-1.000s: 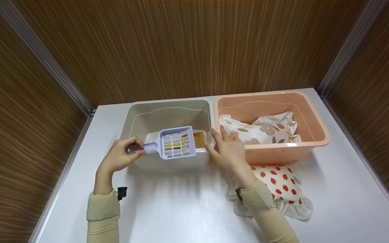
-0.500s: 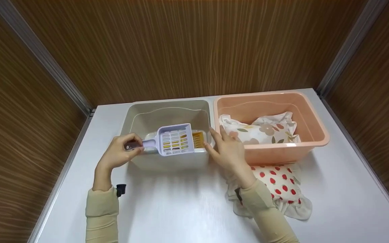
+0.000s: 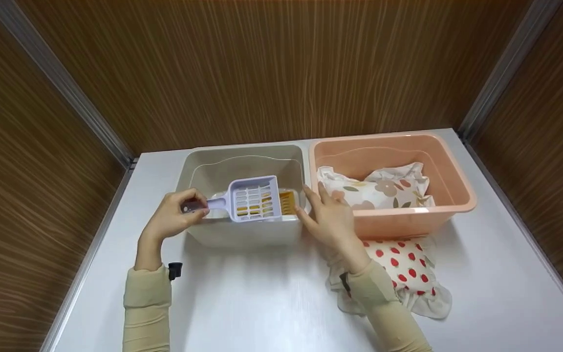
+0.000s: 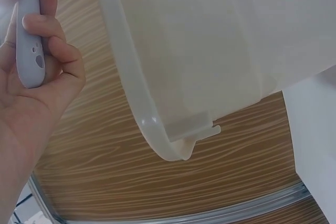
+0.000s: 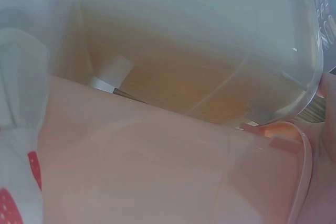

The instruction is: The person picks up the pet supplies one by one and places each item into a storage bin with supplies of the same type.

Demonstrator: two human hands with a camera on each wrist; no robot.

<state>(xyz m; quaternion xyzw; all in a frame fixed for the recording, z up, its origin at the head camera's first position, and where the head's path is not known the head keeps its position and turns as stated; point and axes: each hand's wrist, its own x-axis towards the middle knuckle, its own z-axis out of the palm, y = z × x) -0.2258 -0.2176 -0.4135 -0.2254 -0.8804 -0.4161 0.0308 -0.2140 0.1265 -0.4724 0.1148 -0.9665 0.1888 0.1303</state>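
My left hand point(image 3: 170, 215) grips the handle of a lavender slotted litter scoop point(image 3: 256, 198), its flat slotted head held over the front of a grey bin point(image 3: 252, 232). In the left wrist view, the fingers wrap the scoop's handle point(image 4: 30, 40) beside the bin's rim. Inside the grey bin a yellow-orange slotted scoop point(image 3: 287, 202) shows at the right, partly hidden behind the lavender one. My right hand point(image 3: 333, 220) rests where the grey bin meets a peach bin point(image 3: 408, 222), fingers spread and fairly straight on the rims.
A floral ruffled pillow point(image 3: 384, 193) lies in the peach bin. In front of that bin a strawberry-print pillow point(image 3: 408, 269) lies on the white table point(image 3: 252, 308), partly under the right forearm. Wood-grain panels point(image 3: 281, 73) stand behind and on both sides.
The lavender scoop and my left hand have risen slightly in the head view, away from me over the grey bin. My right hand stays in place.
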